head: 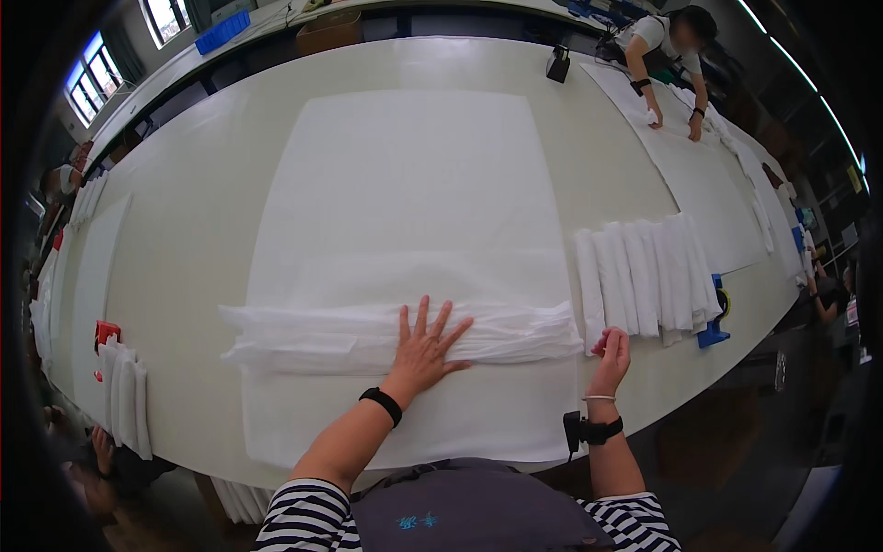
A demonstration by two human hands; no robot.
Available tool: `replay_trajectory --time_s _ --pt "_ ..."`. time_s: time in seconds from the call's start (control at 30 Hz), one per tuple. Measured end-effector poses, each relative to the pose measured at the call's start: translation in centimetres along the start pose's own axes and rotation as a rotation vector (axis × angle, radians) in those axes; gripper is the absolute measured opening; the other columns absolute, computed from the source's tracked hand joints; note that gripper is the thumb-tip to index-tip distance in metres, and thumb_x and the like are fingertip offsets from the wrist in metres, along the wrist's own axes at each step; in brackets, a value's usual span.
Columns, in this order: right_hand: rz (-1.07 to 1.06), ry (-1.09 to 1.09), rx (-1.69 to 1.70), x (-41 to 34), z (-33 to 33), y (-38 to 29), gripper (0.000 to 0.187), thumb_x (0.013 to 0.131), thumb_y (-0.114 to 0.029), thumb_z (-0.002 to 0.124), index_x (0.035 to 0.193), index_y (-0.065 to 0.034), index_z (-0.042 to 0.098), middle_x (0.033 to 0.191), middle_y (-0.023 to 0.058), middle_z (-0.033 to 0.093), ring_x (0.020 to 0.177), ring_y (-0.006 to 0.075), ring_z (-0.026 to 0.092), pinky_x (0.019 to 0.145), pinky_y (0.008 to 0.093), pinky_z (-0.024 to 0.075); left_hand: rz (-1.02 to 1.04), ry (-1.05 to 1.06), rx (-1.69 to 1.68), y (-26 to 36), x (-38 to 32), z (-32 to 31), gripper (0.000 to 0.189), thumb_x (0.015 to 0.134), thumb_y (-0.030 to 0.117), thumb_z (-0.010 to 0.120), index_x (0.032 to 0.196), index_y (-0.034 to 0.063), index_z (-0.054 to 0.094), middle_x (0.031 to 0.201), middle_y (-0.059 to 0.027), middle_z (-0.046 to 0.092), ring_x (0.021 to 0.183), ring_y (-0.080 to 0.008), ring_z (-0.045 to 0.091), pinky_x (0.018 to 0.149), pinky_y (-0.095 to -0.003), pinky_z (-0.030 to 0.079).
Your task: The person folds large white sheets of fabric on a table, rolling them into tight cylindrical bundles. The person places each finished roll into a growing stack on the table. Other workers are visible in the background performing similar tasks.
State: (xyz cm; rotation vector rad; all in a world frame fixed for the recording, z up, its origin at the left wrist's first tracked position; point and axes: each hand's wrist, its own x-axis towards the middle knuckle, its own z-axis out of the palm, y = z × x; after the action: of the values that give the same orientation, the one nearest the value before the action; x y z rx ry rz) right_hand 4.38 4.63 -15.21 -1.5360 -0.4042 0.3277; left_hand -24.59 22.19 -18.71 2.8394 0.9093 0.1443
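Observation:
My left hand (428,348) lies flat, fingers spread, on a gathered band of thin white cloth (296,341). The band runs crosswise over a large white sheet (414,179) spread on the table, and its layers look loosely folded. Beyond the band's right end is my right hand (610,348), its fingers curled together beside the near end of a row of white rolls (645,276). Whether those fingers pinch a cloth edge is hidden. The sheet's near part shows between the band and my apron (476,510).
A blue tape dispenser (716,317) stands right of the rolls. At upper right a person (672,62) handles another white sheet (717,186). More white rolls (125,393) and a red tape dispenser (107,332) are at left. A black box-like object (558,64) stands far back.

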Motion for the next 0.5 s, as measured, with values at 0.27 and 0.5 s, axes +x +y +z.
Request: replay_trajectory --time_s 0.27,0.5 --pt "0.912 -0.058 0.876 -9.3 2.4 3.6 0.05 0.108 -0.039 0.042 0.138 -0.0004 0.052 0.137 0.016 0.06 0.129 0.0317 0.055 0.114 0.0479 0.0421 0.017 0.01 -0.056 0.0 0.3 -0.2 0.079 0.095 0.067 0.047 0.162 0.029 0.026 0.169 -0.0085 0.02 0.156 -0.0399 0.009 0.122 -0.0644 0.003" --pt "0.508 -0.414 1.156 -4.0 10.0 6.4 0.058 0.108 -0.052 0.029 0.147 -0.0127 0.048 0.149 0.0123 0.053 0.14 0.0332 0.045 0.119 0.0506 0.0336 0.033 0.116 -0.123 -0.4 -0.2 0.8 0.065 0.106 0.046 0.042 0.16 0.0125 0.03 0.166 -0.012 0.027 0.156 -0.0365 0.014 0.125 -0.0568 0.004"
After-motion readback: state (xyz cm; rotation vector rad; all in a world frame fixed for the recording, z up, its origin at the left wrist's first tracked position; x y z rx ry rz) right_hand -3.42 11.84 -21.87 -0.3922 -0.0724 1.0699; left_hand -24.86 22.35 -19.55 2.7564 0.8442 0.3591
